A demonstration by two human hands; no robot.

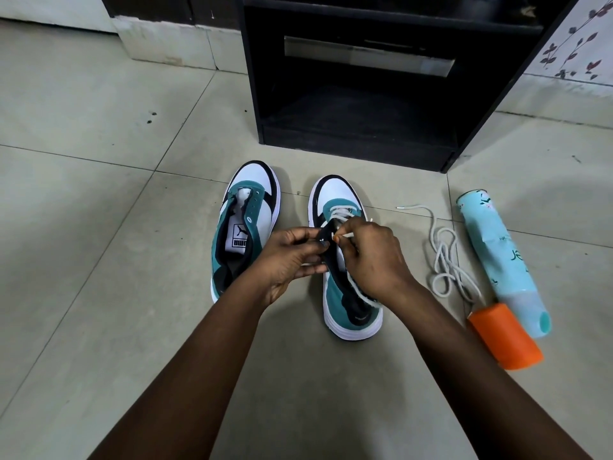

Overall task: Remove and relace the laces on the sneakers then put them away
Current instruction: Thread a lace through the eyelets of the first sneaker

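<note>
Sneakers on the floor, centre of the frame, toes pointing to the top.

Left sneaker (243,227) has no lace; left hand (292,257) pinches the eyelet flap of the right sneaker (345,260), right hand (371,257) pinches its lace just beside; a loose lace (444,257) lies further right.

Both bare forearms stretched forward, converging mid-scene. Left hand (292,257) palm turned rightward, fingers curled, thumb and fingertips pinching. Right hand (374,257) knuckles up, fingers bent in a tight pinching grip, nearly touching the left.
</note>
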